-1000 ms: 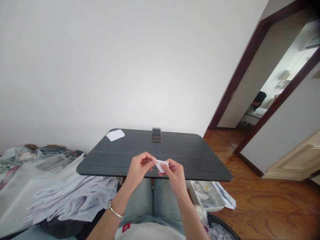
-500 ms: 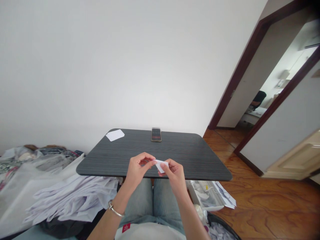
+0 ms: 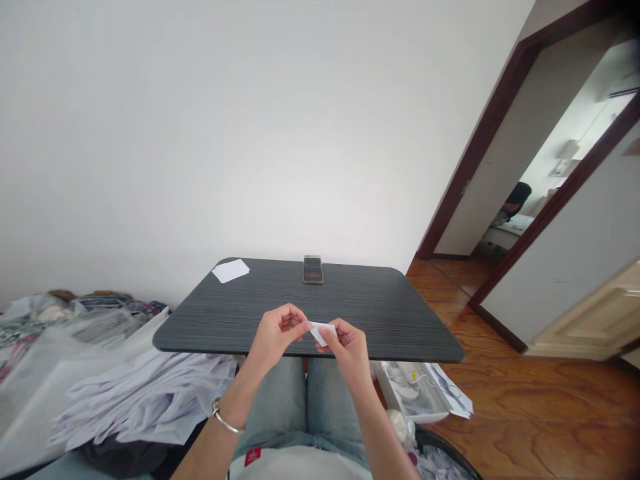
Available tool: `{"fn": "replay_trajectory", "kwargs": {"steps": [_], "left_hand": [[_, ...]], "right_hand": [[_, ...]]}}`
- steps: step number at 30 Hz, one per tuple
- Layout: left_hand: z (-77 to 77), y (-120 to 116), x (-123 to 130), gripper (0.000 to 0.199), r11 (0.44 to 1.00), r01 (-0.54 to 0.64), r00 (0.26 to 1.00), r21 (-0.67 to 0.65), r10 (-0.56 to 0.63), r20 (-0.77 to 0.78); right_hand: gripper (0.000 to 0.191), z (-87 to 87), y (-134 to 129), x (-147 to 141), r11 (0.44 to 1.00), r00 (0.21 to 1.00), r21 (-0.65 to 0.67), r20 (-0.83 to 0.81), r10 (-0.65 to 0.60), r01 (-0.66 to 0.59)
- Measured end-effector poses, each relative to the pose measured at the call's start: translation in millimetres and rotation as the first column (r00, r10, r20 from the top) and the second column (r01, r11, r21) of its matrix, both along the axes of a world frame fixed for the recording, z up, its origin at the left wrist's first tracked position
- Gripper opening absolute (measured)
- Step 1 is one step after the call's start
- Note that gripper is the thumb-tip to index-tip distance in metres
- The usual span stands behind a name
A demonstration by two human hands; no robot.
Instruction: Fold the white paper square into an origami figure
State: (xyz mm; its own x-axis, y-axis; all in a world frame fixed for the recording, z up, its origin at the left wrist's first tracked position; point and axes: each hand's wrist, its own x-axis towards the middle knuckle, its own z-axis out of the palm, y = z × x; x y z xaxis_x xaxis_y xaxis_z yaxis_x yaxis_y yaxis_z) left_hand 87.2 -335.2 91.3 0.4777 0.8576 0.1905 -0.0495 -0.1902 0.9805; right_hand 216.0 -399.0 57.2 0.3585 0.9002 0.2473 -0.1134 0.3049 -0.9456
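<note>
Above the front part of the dark table [image 3: 270, 283], a small folded piece of white paper [image 3: 319, 331] is held between my two hands. My left hand [image 3: 281, 331] pinches its left corner between thumb and fingertips. With its thumb lying on the paper's face and the fingers behind, my right hand [image 3: 346, 343] grips the right side. Parts of the paper are covered by the right thumb. At the table's back left lie a few white sheets of paper [image 3: 231, 271], slightly fanned.
A phone-like device [image 3: 313, 269] stands at the table's back edge by the wall. Left of the table are piled white papers [image 3: 145, 397] and plastic-wrapped items [image 3: 85, 327]. On the right are an open white box [image 3: 415, 393] and a black bin [image 3: 445, 457] with scraps.
My left hand has shifted very slightly, its fingers curling a little more at the paper's left corner. The right hand and the paper look nearly the same.
</note>
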Motion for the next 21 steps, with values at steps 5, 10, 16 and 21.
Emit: {"fn": "replay_trajectory", "kwargs": {"steps": [5,10,16,21], "left_hand": [[0.2,-0.2,-0.4,0.019,0.999,0.044,0.999,-0.003,-0.044,-0.008],[-2.9,1.6,0.1,0.018,0.999,0.053,0.998,-0.015,-0.053,-0.044],[-3.9,0.8,1.6,0.020,0.997,0.055,0.997,-0.062,-0.058,-0.043],[-4.5,-2.0,2.6,0.023,0.989,0.111,0.992,-0.096,-0.116,-0.041]], "right_hand": [[0.025,1.1,-0.3,0.6,1.000,1.000,-0.007,0.009,-0.004,0.004],[0.026,1.4,-0.5,2.2,1.000,1.000,-0.012,0.016,-0.008,0.008],[0.025,-1.1,1.1,3.2,1.000,1.000,-0.007,0.005,-0.012,0.012],[0.024,-2.8,1.6,3.1,1.000,1.000,-0.008,-0.006,0.009,-0.009]]}}
